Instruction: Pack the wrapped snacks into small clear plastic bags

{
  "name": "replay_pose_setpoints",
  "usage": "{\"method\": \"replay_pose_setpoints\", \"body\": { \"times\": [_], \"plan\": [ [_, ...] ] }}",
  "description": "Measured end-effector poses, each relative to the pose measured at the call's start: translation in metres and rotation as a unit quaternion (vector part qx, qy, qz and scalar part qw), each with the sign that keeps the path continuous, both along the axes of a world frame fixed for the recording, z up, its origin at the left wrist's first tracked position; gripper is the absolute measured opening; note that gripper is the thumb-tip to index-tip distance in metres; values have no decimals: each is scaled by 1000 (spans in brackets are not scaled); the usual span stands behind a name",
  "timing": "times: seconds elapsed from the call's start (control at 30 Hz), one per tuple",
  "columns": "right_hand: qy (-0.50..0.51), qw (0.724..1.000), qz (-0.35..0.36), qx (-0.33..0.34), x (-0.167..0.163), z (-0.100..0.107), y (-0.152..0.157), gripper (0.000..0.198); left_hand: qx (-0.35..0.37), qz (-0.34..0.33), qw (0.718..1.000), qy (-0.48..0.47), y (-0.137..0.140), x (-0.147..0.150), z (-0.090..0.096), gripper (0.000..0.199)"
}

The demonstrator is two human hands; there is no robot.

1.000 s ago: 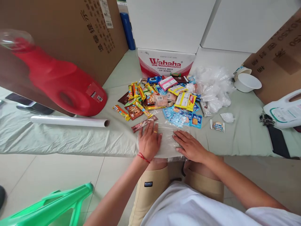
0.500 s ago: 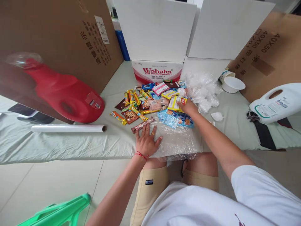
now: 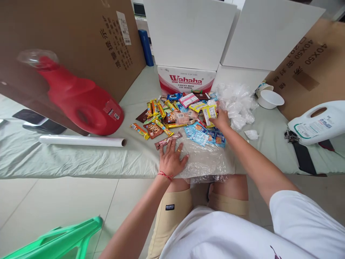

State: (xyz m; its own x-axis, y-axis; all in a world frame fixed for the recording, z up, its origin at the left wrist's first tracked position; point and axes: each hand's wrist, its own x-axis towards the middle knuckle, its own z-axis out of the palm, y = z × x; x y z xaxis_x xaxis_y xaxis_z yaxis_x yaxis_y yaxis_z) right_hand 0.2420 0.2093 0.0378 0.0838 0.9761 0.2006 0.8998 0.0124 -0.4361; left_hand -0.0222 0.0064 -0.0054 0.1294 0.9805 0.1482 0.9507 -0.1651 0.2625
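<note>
My right hand (image 3: 221, 118) grips a yellow snack packet (image 3: 209, 116) at the right side of a heap of wrapped snacks. Blue cracker packets (image 3: 201, 135) lie just below it. My left hand (image 3: 172, 158) rests flat with fingers spread, its fingertips at a brown snack bar (image 3: 168, 140) and its thumb side beside a clear plastic bag (image 3: 206, 158). Small yellow-wrapped bars (image 3: 153, 108) and a brown cookie packet (image 3: 153, 130) sit at the heap's left. A pink-and-white packet (image 3: 188, 100) lies on top, toward the back.
Behind the heap stands a Wahaha carton (image 3: 185, 81); crumpled clear bags (image 3: 237, 104) lie to its right. A red jug (image 3: 86, 104) and a white roll (image 3: 83, 141) are at left. White bowls (image 3: 271, 99) and a white jug (image 3: 318, 122) are at right.
My right hand has tilted the yellow packet more upright and turned it. My left hand stays flat in place. The whole view has shifted slightly.
</note>
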Motion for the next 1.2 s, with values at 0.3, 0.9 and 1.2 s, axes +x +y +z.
{"method": "replay_pose_setpoints", "body": {
  "times": [0.3,0.9,1.2],
  "plan": [
    [112,989,70,59,7,34,-28,59,-10,9,1000,-19,0,2,1,63],
    [-119,923,353,-97,-26,11,-124,82,-10,8,1000,18,1,2,-4,57],
    [-142,939,285,-127,-36,8,-143,77,-5,15,999,29,3,4,-4,56]
  ]
}}
